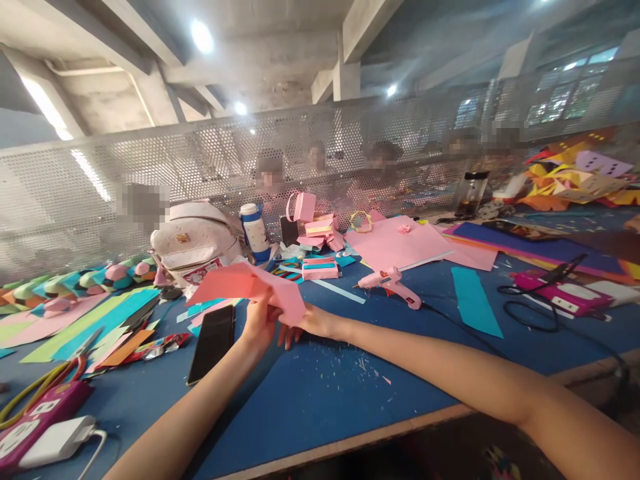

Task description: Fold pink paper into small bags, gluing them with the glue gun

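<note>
A folded sheet of pink paper point(225, 283) is held up above the blue table, its left part a deeper coral tone. My left hand point(261, 317) is closed on its lower edge, thumb upward. At the paper's right end, my right hand point(307, 323) grips it too, with some fingers hanging below; the paper hides part of this hand. A black phone point(213, 343) lies just left of my left wrist. Beyond my right forearm rests a pink hot glue gun point(393, 285), its nozzle pointing left. Small pink paper boxes point(320, 268) sit behind the paper.
Scissors point(83, 353) and a purple power strip point(45, 420) lie at left; another power strip point(560, 293) is at right. A white backpack point(200, 233) and a bottle point(255, 230) stand by the perforated screen point(220, 160). Large pink sheets point(400, 243) and a blue strip point(475, 300) lie beyond.
</note>
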{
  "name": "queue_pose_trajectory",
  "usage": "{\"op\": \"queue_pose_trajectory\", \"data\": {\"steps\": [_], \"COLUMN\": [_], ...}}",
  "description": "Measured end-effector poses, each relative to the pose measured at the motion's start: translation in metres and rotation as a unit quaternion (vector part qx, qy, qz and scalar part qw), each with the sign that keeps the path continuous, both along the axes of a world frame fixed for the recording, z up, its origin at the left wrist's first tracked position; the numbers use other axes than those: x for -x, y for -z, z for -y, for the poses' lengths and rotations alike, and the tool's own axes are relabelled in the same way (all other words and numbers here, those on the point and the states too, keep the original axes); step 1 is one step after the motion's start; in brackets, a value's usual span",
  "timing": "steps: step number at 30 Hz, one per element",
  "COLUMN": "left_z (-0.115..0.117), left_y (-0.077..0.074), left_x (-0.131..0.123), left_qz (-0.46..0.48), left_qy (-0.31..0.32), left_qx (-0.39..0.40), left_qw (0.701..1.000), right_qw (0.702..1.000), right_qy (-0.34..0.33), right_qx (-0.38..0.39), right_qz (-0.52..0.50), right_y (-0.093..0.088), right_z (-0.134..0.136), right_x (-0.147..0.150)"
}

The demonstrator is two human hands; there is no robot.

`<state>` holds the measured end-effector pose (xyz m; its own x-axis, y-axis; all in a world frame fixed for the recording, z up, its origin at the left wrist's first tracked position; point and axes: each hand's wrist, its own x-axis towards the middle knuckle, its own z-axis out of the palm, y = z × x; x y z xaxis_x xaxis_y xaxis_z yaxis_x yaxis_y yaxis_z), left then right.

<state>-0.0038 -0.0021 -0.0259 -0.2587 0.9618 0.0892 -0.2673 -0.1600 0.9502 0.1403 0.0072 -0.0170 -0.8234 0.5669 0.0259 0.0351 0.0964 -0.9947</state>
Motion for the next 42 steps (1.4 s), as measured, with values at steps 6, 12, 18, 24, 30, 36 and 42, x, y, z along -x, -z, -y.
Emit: {"op": "queue_pose_trajectory", "data": {"steps": [6, 12, 18, 24, 30, 36, 42], "left_z": [-0.015, -0.013, 0.001, 0.010, 0.013, 0.016, 0.026], "left_y": [-0.015, -0.016, -0.027, -0.019, -0.017, -0.017, -0.031], "left_x": [0.021, 0.021, 0.010, -0.001, 0.002, 0.004, -0.007], "left_qz": [-0.079, -0.304, -0.487, -0.573, -0.628, -0.675, -0.744], "left_qy": [-0.051, -0.022, 0.059, 0.107, 0.064, 0.041, 0.067], "left_qx": [-0.049, -0.036, -0.055, -0.067, -0.069, -0.066, -0.038], "left_qw": [0.994, 0.952, 0.869, 0.810, 0.772, 0.734, 0.664], "right_qw": [0.994, 0.957, 0.938, 0.865, 0.762, 0.727, 0.719], "right_qy": [0.076, 0.245, 0.232, 0.086, 0.082, 0.065, 0.060], "right_qx": [-0.076, -0.155, -0.252, -0.417, -0.520, -0.560, -0.570], "right_qz": [0.015, -0.003, 0.056, 0.266, 0.378, 0.393, 0.393], "right_y": [0.005, -0.008, -0.058, -0.080, -0.048, -0.039, -0.040], "right_z": [-0.028, -0.053, -0.054, -0.027, -0.019, -0.018, -0.006], "right_x": [-0.013, -0.027, -0.045, -0.040, -0.024, -0.032, -0.032]}}
